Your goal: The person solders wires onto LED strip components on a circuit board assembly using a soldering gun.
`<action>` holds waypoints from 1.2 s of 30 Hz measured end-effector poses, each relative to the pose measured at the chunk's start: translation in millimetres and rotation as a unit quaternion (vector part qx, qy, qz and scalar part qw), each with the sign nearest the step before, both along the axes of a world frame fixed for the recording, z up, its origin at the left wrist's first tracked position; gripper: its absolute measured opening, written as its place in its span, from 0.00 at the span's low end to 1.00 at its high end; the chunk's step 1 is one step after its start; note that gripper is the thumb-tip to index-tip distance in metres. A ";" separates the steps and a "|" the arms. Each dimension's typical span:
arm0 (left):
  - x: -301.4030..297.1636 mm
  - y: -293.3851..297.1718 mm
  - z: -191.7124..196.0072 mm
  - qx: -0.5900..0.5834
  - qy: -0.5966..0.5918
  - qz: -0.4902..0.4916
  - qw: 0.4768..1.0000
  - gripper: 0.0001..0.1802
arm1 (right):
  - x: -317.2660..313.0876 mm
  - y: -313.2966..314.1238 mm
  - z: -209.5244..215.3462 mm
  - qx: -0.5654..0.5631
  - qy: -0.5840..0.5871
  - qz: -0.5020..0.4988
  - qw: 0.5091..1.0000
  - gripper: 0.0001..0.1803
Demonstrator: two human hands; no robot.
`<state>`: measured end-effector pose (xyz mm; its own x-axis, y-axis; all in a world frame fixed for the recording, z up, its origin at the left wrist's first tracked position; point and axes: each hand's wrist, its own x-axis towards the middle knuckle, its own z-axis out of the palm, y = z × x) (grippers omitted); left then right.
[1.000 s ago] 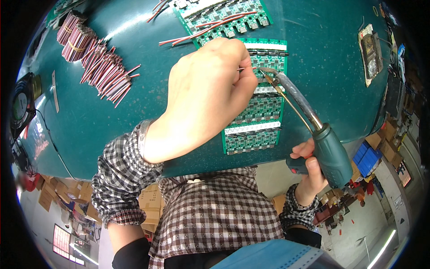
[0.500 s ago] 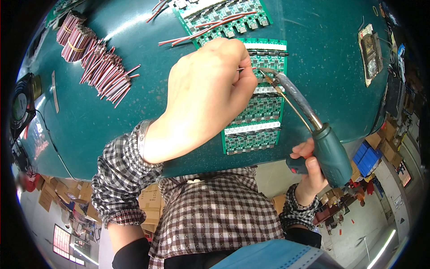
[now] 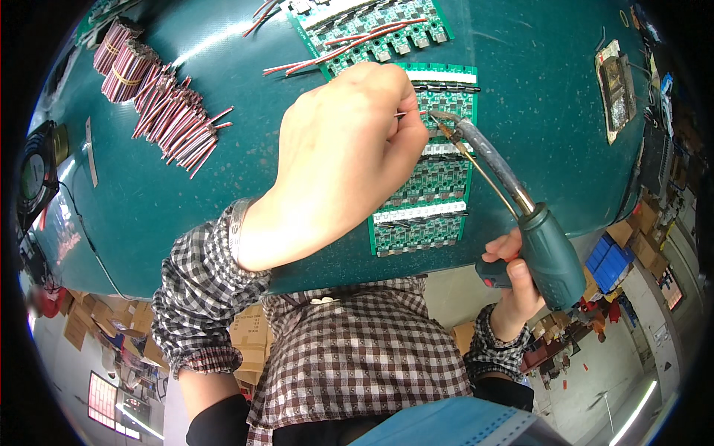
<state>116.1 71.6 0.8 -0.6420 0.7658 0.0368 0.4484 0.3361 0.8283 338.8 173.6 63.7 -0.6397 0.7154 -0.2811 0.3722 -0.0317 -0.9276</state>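
Note:
My left hand [image 3: 342, 149] is closed in a pinch on a short thin wire [image 3: 411, 114], whose end shows past the fingertips. Beneath that hand lies a column of green circuit boards [image 3: 435, 178] with white strips and black parts. Gripped in my right hand [image 3: 517, 279] is a soldering gun [image 3: 552, 256] with a dark green handle. Its bent tip and a thin metal feed tube meet beside the wire's end, over the upper board. The hand hides part of the boards. Another green board panel [image 3: 379, 37] lies farther back, with red, white and black wires [image 3: 349, 46] across it.
Rubber-banded bundles of wires [image 3: 128, 70] stand at the far left, beside a loose pile of them [image 3: 178, 123]. A small fan [image 3: 37, 171] is at the left edge. To the right lies a stained metal tray [image 3: 616, 91]. Cartons [image 3: 647, 241] sit on the floor below.

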 end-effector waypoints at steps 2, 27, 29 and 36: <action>0.0 -0.1 -0.1 0.004 0.004 0.001 1.000 0.05 | -0.4 -0.2 -0.1 0.001 0.003 0.006 1.000 0.25; 0.1 0.8 3.8 -0.025 -0.001 0.005 1.000 0.05 | 3.6 1.9 2.8 -0.036 0.006 -0.039 0.999 0.26; 0.4 0.6 4.1 -0.029 -0.003 0.004 1.000 0.05 | 3.1 1.6 3.8 -0.063 0.002 -0.060 0.996 0.24; 1.6 -1.0 4.2 -0.034 0.003 0.005 0.999 0.05 | 5.2 1.8 2.4 -0.070 0.013 -0.046 0.996 0.23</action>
<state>117.6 70.6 5.0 -0.6499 0.7599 -0.0109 0.4500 0.3963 0.8003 344.1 175.5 66.1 -0.5810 0.7269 -0.3662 0.3372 -0.1946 -0.9211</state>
